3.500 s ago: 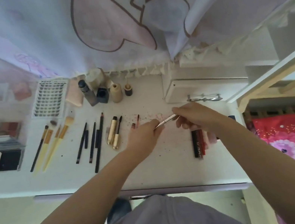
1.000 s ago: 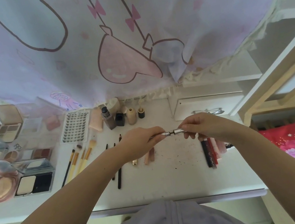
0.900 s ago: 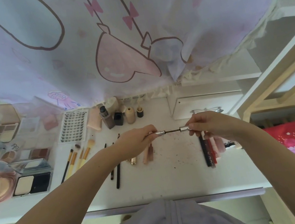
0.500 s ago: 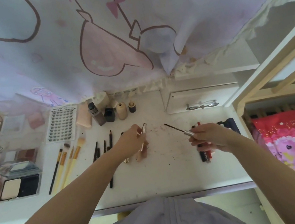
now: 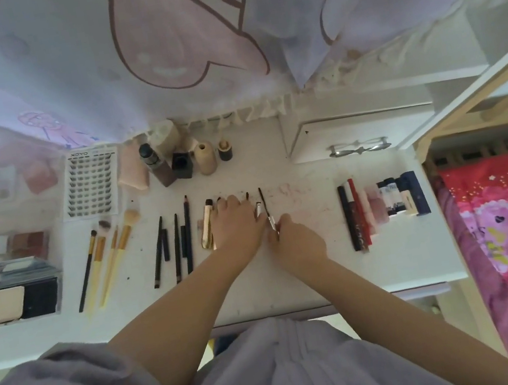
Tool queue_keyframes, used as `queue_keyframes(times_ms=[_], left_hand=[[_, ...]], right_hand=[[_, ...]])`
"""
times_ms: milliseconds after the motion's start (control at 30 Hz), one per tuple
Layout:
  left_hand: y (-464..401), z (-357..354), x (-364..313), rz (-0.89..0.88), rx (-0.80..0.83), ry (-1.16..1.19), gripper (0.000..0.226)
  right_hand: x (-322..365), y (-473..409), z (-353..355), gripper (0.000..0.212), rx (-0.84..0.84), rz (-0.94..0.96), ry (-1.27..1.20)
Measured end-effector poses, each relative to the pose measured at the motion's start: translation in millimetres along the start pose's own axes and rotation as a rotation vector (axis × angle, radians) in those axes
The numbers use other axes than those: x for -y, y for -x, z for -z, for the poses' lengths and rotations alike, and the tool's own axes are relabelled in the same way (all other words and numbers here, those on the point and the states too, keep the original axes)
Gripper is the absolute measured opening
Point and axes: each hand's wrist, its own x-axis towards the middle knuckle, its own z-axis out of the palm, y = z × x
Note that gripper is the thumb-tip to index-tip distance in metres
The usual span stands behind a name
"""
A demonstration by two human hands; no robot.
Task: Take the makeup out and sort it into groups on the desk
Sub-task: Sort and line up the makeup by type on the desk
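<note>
i see my right hand [image 5: 299,243] pinching a thin wand [image 5: 265,209] low on the desk [image 5: 328,274], just right of my left hand [image 5: 238,225], which lies flat, fingers straight, over the gold tube [image 5: 207,226] row.

Soft, even daylight glows through the curtain [image 5: 184,35] at the top of the frame; shadows are faint. Edges bend outward, and the left side blurs.
</note>
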Motion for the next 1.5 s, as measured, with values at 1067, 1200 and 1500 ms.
queue_keyframes(times_ms=[1067,1200,1500], left_hand=[[-12,-39,-136,-0.041,0.048,0.142,0.035],[-2,-26,-117,-0.092,0.06,0.338,0.026],[35,29,-54,-0.367,0.083,0.308,0.021]], right_hand=[[-85,-79,107,0.027,0.02,0.1,0.301],[-75,-69,115,0.041,0.143,0.074,0.029],[-40,-18,144,0.035,0.65,0.198,-0.28]])
